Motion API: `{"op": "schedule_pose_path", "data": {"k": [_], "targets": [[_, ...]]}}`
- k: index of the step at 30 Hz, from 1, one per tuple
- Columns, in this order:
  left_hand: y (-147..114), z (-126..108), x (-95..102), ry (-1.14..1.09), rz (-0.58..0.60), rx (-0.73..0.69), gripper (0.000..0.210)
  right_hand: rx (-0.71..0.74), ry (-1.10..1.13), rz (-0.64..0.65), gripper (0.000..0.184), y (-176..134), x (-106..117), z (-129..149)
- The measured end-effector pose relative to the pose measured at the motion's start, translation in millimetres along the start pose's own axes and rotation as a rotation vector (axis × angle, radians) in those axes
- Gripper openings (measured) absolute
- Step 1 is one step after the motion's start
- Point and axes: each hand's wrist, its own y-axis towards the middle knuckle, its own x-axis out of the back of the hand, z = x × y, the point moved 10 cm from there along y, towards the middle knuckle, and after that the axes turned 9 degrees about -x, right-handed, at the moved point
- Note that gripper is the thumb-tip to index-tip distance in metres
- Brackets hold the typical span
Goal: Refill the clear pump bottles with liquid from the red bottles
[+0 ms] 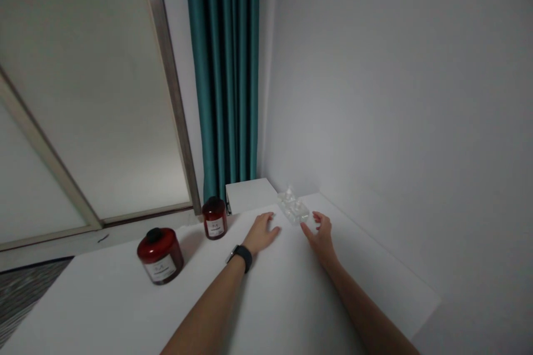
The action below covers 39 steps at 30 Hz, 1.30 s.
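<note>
A clear, see-through object with peaked bumps (297, 209), like glass or plastic, sits at the far end of the white table (283, 294); its kind I cannot make out. My right hand (320, 234) is just to its right, fingers apart and curved, thumb tip close to its near edge; whether they touch is unclear. On the other side, my left hand (262, 233) is apart from it, holding nothing, thumb and fingers spread. A dark watch (241, 256) is on the left wrist. Two red bottles with black caps and white labels stand left of that hand: a larger bottle (161, 255) and a smaller bottle (215, 219).
A white wall (395, 122) runs along the table's right side. Beyond the far edge is a white box-like surface (252, 195), with a green curtain (227, 77) behind it. Frosted sliding panels (91, 94) fill the left background.
</note>
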Motion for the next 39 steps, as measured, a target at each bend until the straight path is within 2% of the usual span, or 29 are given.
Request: {"op": "schedule_pose_path", "data": {"k": [3,6,11,15,19,24,29,32,35,37,39], "targets": [[-12,-6,3.9,-0.025,0.002,0.004,0.038,0.028,-0.008,-0.013,0.028,-11,8,16],[-28,-15,7.0,-0.032,0.012,0.001,0.031,0.042,0.0,0.004,0.016,-20,7,28],[-56,-31,18.5,0.003,0.013,0.008,0.027,0.025,0.04,0.064,0.015,-35,-6,40],[-79,-50,38.5,0.039,0.048,-0.005,0.025,-0.001,0.085,0.146,0.016,-52,-24,54],[-100,-70,76.8,0.109,0.066,-0.021,0.028,-0.005,0.15,0.274,0.019,-68,-50,77],[-121,-104,139.5,0.206,0.071,-0.08,0.03,-0.01,0.217,0.407,0.022,-87,-88,108],[-137,-143,199.0,0.378,0.102,-0.251,0.035,0.021,0.267,0.537,0.018,-110,-126,138],[-140,-133,244.6,0.436,-0.031,-0.189,0.036,0.023,0.291,0.586,0.017,-118,-143,150],[-150,-94,295.4,0.382,-0.314,0.02,0.035,0.014,0.31,0.604,0.017,-122,-154,156],[-157,-68,307.9,0.36,-0.377,0.096,0.036,0.01,0.324,0.607,0.019,-126,-159,159],[-161,-44,309.0,0.316,-0.391,0.145,0.034,0.002,0.336,0.596,0.022,-128,-163,161]]}}
